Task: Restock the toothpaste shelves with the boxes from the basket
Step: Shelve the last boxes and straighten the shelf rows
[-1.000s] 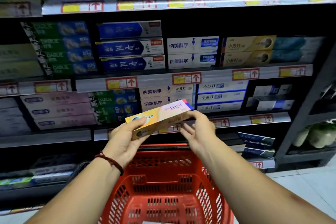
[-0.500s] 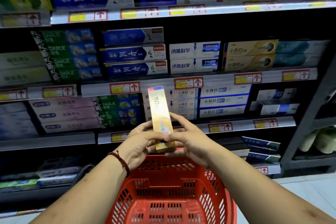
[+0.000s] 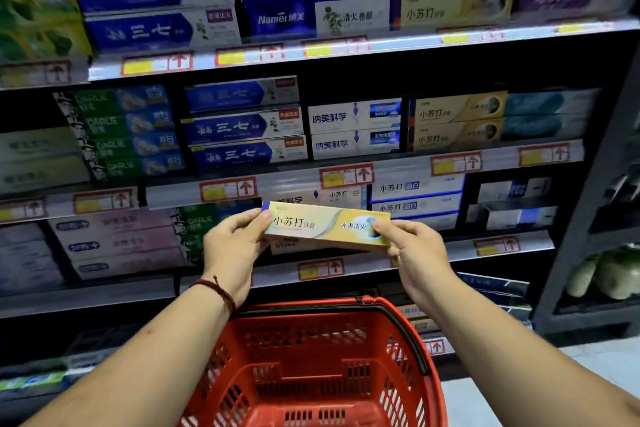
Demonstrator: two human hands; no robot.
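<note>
Horizontally, a yellow toothpaste box [image 3: 322,226]

I'm holding a yellow toothpaste box [image 3: 327,227] level mid-frame, left hand [image 3: 230,248] pinching one end, right hand [image 3: 414,251] the other, above the red basket [image 3: 420,350].

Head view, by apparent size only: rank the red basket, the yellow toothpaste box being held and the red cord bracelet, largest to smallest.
1. red basket, largest even though the frame's bottom edge cuts it off; its closeness to the camera enlarges it.
2. yellow toothpaste box.
3. red cord bracelet, clearly smallest.
</note>
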